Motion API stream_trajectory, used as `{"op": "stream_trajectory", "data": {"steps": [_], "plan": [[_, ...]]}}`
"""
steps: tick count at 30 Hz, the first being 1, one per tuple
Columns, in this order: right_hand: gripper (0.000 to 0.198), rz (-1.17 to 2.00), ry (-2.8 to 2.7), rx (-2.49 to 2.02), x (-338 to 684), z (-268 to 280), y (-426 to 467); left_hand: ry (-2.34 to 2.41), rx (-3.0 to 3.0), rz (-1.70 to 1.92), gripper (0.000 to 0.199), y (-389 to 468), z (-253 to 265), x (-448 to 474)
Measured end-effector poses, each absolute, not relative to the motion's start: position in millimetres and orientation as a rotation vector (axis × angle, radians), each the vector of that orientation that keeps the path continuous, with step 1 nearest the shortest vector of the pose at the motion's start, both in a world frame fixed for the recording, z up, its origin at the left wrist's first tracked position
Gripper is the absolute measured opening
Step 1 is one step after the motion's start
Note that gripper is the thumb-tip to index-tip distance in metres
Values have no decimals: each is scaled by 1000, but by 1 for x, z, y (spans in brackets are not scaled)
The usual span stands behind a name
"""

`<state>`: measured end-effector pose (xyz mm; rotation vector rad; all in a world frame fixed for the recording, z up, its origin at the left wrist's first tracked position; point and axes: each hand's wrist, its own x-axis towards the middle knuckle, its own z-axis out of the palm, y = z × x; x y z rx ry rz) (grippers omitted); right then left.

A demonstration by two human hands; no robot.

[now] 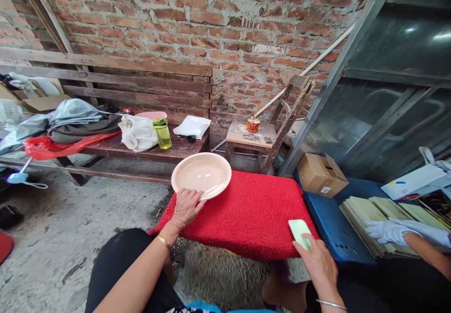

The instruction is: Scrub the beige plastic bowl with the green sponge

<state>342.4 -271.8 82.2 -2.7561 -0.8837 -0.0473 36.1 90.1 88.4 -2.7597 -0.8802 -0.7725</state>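
A pale pink basin (183, 165) with water in it stands at the far left corner of a table covered with a red fluffy cloth (260, 209). My left hand (186, 206) grips the basin's near rim, fingers over the edge and thumb to the right. Over the cloth's near right corner, my right hand (317, 259) holds a pale green, flat, rounded block (299, 230) between thumb and fingers; its exact kind is unclear. The fingertips beneath the block are hidden.
Behind stands a wooden bench (179, 146) with a green bottle (162, 133), a white bag and clothes. A wooden chair (243, 136) holds a red cup. To the right are a cardboard box (321, 174), stacked pale sheets (362, 221) and another person's gloved hand (391, 230).
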Motion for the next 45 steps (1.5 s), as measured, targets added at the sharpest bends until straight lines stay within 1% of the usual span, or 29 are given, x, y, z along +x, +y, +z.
{"op": "stream_trajectory", "data": {"steps": [3, 5, 7, 11, 13, 16, 18, 20, 23, 25, 26, 28, 33, 36, 38, 41, 45], "plan": [[68, -129, -678, -2816, 364, 94, -298, -896, -2764, -711, 27, 89, 92, 36], [73, -135, -669, -2783, 369, 101, -297, -907, -2769, -645, 26, 89, 95, 37], [68, -92, -753, -2709, 362, 103, -276, -901, -2771, -577, 26, 88, 98, 38], [46, -1, -1035, -2559, 323, 93, -191, -863, -2755, -522, 25, 89, 100, 39], [39, 23, -1185, -2494, 298, 85, -148, -851, -2749, -539, 24, 88, 99, 39], [33, 62, -1373, -2417, 278, 74, -114, -858, -2759, -598, 22, 85, 98, 40], [34, 69, -1412, -2422, 290, 72, -118, -883, -2773, -636, 21, 83, 98, 41], [37, 66, -1271, -2528, 320, 77, -139, -909, -2790, -656, 19, 82, 99, 42], [46, 16, -803, -2768, 371, 92, -173, -927, -2802, -684, 18, 80, 98, 41], [53, -28, -607, -2835, 388, 101, -177, -913, -2803, -709, 18, 80, 97, 39], [55, -41, -597, -2835, 389, 104, -169, -897, -2803, -719, 19, 80, 97, 38], [54, -19, -658, -2796, 381, 106, -135, -859, -2802, -730, 21, 80, 96, 36], [42, 40, -1007, -2644, 337, 99, -5, -832, -2787, -754, 21, 80, 94, 35], [40, 73, -1168, -2604, 327, 96, 38, -845, -2779, -788, 20, 79, 94, 37], [37, 87, -1192, -2627, 341, 98, 38, -852, -2781, -795, 18, 79, 94, 38], [37, 86, -1031, -2753, 392, 109, 0, -860, -2787, -788, 18, 78, 96, 38], [53, 45, -542, -2950, 463, 132, -81, -872, -2793, -773, 18, 77, 97, 38]]}}
